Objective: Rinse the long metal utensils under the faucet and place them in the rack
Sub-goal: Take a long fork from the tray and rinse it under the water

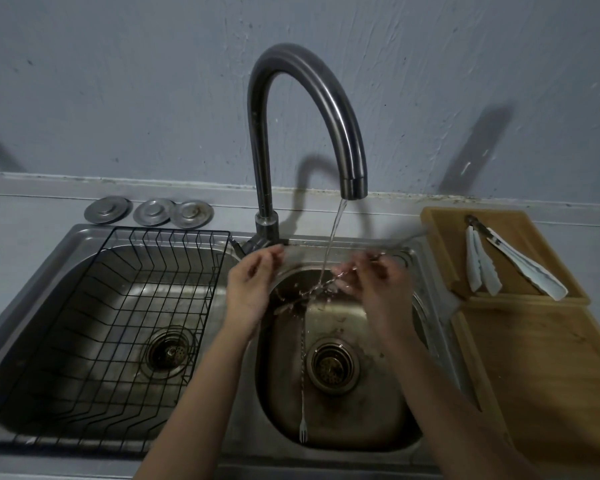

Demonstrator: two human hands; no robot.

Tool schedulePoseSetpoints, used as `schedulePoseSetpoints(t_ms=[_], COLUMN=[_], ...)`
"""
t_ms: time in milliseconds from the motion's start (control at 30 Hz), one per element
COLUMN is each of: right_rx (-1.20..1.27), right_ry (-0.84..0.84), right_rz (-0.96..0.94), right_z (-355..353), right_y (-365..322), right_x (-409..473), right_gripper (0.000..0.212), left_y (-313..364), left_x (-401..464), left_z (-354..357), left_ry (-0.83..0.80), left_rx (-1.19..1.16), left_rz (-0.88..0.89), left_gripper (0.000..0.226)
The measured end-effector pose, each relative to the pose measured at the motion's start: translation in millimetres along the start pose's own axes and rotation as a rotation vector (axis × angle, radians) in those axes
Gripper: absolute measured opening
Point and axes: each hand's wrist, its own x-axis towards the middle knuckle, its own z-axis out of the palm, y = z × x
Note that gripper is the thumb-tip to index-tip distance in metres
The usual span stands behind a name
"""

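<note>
Over the right sink basin (pixel 378 403), both hands (pixel 248 289) (pixel 378 282) pinch 1 thin utensil (pixel 312 289) under running water (pixel 333 237).

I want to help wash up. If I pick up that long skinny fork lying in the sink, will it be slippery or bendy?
Probably slippery: the long twisted fork lies in the wet right basin, below the running water. It looks like thin metal, so likely stiff and light. Being so narrow, it may roll or slide away from your fingers, and the small prongs at its near end could poke.
</note>
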Motion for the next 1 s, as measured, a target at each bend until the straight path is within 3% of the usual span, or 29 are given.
schedulePoseSetpoints(t_ms=[100, 167, 233, 300, 433, 767, 1000], right_rx=[0.234, 0.374, 0.426, 0.448, 0.412, 0.357, 0.343], right_ry=[0.215, 0.318, 0.373, 0.397, 0.437, 0.473, 0.515], right_rz=[0.067, 0.143, 0.218, 0.272, 0.307, 0.322, 0.327], right_z=[-15.4, -20.8, -23.2, -24.8, -29.9, -30.1, -29.8], right_y=[-0.3, 3.1, 9.5, 17.5, 27.9, 26.3, 27.1], right_x=[5.4, 4.5, -0.1, -6.5, -14.4, -22.8, -29.6], right_gripper=[0.01, 0.011, 0.013, 0.013, 0.016, 0.014, 0.014], left_y=[-12.2, -19.6, -31.3, -36.1, -26.4, -34.4, -33.9], left_x=[-6.0, -17.9, -33.4, -48.3, -58.8, -48.2, -54.8], left_z=[-5.0, 8.9, 30.4, 51.2, 79.0, 79.1, 84.2], left_ry=[0.31, 0.389, 0.316, 0.153, 0.02, 0.192, 0.251], left_rx=[-0.375, -0.521, -0.578, -0.593, -0.611, -0.935, -0.901], left_rz=[-0.172, -0.32, -0.542, -0.664, -0.678, -0.817, -0.877], left_gripper=[0.019, 0.021, 0.013, 0.02, 0.02, 0.016, 0.012])
